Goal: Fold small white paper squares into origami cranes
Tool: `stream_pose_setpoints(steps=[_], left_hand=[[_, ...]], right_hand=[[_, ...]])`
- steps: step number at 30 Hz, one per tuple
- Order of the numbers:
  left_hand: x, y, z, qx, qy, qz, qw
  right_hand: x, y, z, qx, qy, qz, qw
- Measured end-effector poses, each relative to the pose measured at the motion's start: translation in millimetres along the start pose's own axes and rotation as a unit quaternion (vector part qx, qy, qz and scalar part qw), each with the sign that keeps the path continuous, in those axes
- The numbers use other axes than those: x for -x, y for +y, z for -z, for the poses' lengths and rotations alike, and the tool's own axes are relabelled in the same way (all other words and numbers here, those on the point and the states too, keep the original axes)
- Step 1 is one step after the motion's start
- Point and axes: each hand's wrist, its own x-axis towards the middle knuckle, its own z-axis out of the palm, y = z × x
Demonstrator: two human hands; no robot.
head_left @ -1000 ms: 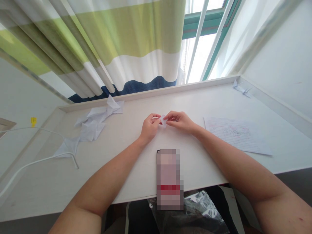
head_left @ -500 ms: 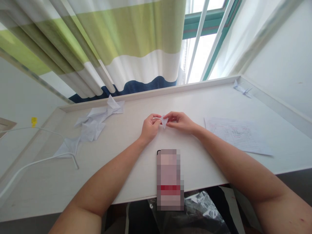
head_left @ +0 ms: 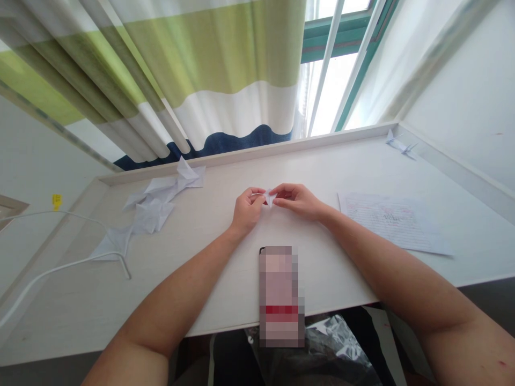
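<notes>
Between my hands, above the middle of the white desk [head_left: 225,273], is a small piece of folded white paper [head_left: 270,198]. My left hand [head_left: 247,209] pinches its left side with thumb and fingers. From the right, my right hand [head_left: 298,201] grips the other side between thumb and forefinger. The fingers cover part of the paper, so its full shape is hidden. Nearer to me lies a phone [head_left: 279,289] with a blurred-out screen, below both hands.
Several folded white papers [head_left: 155,209] lie at the left, by a white wire frame [head_left: 80,261]. Written sheets [head_left: 394,222] lie right of my right forearm. Small folded paper pieces [head_left: 401,145] sit in the far right corner. A curtain [head_left: 225,59] hangs behind the desk.
The folded paper's lower tip shows slightly less below my fingers than before. Both hands stay in nearly the same place, still holding it.
</notes>
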Motion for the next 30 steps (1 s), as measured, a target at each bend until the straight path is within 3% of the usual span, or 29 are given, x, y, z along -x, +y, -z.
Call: stream_pose_setpoints(steps=[30], left_hand=[[0.6,-0.7,0.0,0.027,-0.038,-0.016,0.999]], right_hand=[[-3.4,4.9,1.2,-0.007,0.024,0.008,1.0]])
